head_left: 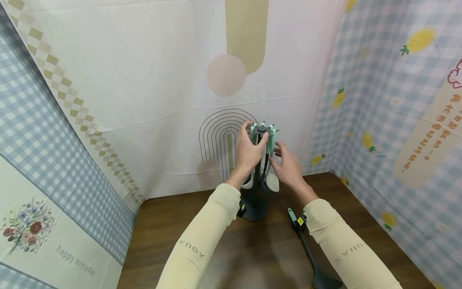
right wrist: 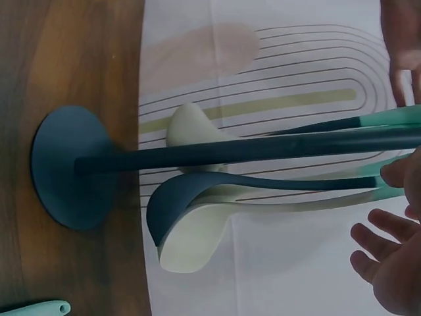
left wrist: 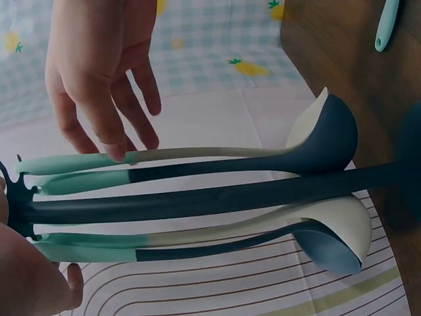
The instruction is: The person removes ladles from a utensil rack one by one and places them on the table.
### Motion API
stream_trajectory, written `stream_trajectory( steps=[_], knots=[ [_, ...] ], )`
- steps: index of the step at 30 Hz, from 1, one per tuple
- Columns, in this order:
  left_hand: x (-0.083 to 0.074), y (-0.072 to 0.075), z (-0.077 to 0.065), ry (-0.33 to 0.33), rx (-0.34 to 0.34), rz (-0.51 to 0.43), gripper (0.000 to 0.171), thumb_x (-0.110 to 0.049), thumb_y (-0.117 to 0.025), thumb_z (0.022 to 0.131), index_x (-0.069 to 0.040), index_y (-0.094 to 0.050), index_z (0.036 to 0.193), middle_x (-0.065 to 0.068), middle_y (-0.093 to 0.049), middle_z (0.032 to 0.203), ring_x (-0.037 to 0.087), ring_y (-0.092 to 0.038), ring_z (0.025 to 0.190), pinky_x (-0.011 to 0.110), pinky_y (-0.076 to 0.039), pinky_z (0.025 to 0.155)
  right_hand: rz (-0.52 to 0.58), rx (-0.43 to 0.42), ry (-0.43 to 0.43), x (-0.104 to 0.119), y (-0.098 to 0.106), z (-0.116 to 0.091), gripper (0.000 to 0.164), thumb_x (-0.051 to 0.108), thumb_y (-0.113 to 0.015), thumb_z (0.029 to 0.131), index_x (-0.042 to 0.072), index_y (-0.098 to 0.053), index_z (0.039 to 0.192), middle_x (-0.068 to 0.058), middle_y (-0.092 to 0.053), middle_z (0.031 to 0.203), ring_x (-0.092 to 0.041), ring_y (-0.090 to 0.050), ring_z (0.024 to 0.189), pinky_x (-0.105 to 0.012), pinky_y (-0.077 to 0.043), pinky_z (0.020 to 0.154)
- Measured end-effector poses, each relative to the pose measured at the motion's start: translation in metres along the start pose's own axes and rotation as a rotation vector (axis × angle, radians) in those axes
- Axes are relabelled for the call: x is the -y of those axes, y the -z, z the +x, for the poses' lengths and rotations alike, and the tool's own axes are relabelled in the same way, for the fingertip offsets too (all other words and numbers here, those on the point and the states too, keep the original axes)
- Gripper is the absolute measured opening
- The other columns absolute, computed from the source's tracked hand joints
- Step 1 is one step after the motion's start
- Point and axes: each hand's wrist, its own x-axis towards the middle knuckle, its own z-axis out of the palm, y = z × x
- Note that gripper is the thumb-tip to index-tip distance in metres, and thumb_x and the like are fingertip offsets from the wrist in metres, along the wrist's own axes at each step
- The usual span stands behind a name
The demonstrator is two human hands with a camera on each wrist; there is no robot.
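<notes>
A dark utensil stand [head_left: 257, 210] with a round base and a central pole stands upright on the table. My left hand [head_left: 249, 151] grips its hooked top, thumb in front and fingers behind. Green-handled utensils hang around the pole, among them a dark ladle [right wrist: 174, 201] and a cream ladle-like utensil [right wrist: 191, 245], overlapping on the right side. Another cream utensil [left wrist: 347, 218] and a dark one [left wrist: 329, 247] hang on the opposite side. My right hand [head_left: 287, 165] is beside the right-hand utensils, fingers loosely spread, one fingertip right at a green handle [left wrist: 79, 163].
A dark utensil [head_left: 306, 249] with a green handle lies on the brown wooden table [head_left: 180, 233], partly under my right forearm. A patterned white cloth [head_left: 151, 72] hangs close behind the stand, and a blue checked cloth [head_left: 379, 104] hangs on the right.
</notes>
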Motion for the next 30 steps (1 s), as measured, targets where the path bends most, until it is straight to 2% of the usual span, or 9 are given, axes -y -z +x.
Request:
stream_trajectory(
  steps=[4, 8, 11, 18, 21, 25, 30],
  knots=[
    [0.002, -0.001, 0.001, -0.010, -0.009, -0.017, 0.068, -0.033, -0.071, 0.103, -0.013, -0.039, 0.159, 0.006, -0.051, 0.155, 0.023, -0.050, 0.143, 0.040, -0.048, 0.112, 0.005, -0.005, 0.004, -0.003, -0.006, 0.004, 0.052, 0.013, -0.062, 0.107, 0.002, -0.043, 0.154, -0.027, -0.063, 0.139, -0.044, -0.064, 0.126, -0.061, -0.052, 0.102],
    [0.005, 0.000, 0.004, -0.028, 0.016, -0.045, 0.067, -0.034, -0.069, 0.105, -0.014, -0.039, 0.161, 0.005, -0.050, 0.158, 0.024, -0.050, 0.143, 0.041, -0.046, 0.113, 0.023, -0.015, 0.011, -0.004, -0.011, 0.006, 0.040, 0.010, -0.060, 0.107, 0.000, -0.049, 0.144, -0.027, -0.065, 0.132, -0.044, -0.068, 0.120, -0.059, -0.055, 0.098],
    [0.008, 0.004, 0.007, -0.029, 0.058, -0.071, 0.068, -0.035, -0.065, 0.107, -0.012, -0.036, 0.163, 0.005, -0.048, 0.161, 0.024, -0.048, 0.144, 0.042, -0.043, 0.116, 0.017, -0.020, 0.015, -0.004, -0.014, 0.007, 0.034, 0.009, -0.060, 0.107, -0.001, -0.051, 0.139, -0.027, -0.067, 0.127, -0.043, -0.070, 0.115, -0.058, -0.057, 0.094],
    [0.004, 0.009, 0.009, 0.035, 0.162, -0.086, 0.069, -0.046, -0.045, 0.113, -0.016, -0.020, 0.170, 0.005, -0.034, 0.169, 0.023, -0.036, 0.154, 0.045, -0.033, 0.123, 0.002, -0.037, 0.019, 0.000, -0.016, 0.005, 0.023, 0.005, -0.059, 0.106, 0.000, -0.055, 0.129, -0.024, -0.071, 0.113, -0.040, -0.073, 0.100, -0.054, -0.060, 0.086],
    [-0.001, 0.007, 0.007, 0.062, 0.157, -0.057, 0.078, -0.055, -0.049, 0.109, -0.019, -0.015, 0.170, 0.008, -0.029, 0.171, 0.025, -0.032, 0.156, 0.048, -0.033, 0.123, 0.018, -0.034, 0.020, -0.001, -0.014, 0.003, 0.023, 0.005, -0.058, 0.107, 0.002, -0.055, 0.130, -0.024, -0.071, 0.112, -0.040, -0.073, 0.099, -0.055, -0.060, 0.085],
    [-0.003, 0.004, 0.004, 0.074, 0.115, 0.009, 0.095, -0.061, -0.064, 0.099, -0.021, -0.016, 0.171, 0.005, -0.026, 0.171, 0.026, -0.036, 0.153, 0.050, -0.039, 0.119, 0.025, -0.044, 0.024, -0.004, -0.012, 0.000, 0.025, 0.005, -0.058, 0.107, 0.003, -0.056, 0.133, -0.024, -0.071, 0.112, -0.040, -0.073, 0.098, -0.056, -0.059, 0.084],
    [-0.006, 0.001, 0.003, 0.074, 0.074, 0.041, 0.093, -0.056, -0.068, 0.099, -0.019, -0.021, 0.170, 0.003, -0.028, 0.171, 0.025, -0.040, 0.151, 0.047, -0.041, 0.118, 0.041, -0.073, 0.024, -0.009, -0.012, -0.003, 0.028, 0.005, -0.059, 0.107, 0.004, -0.057, 0.135, -0.022, -0.072, 0.110, -0.038, -0.073, 0.096, -0.054, -0.060, 0.083]
  ],
)
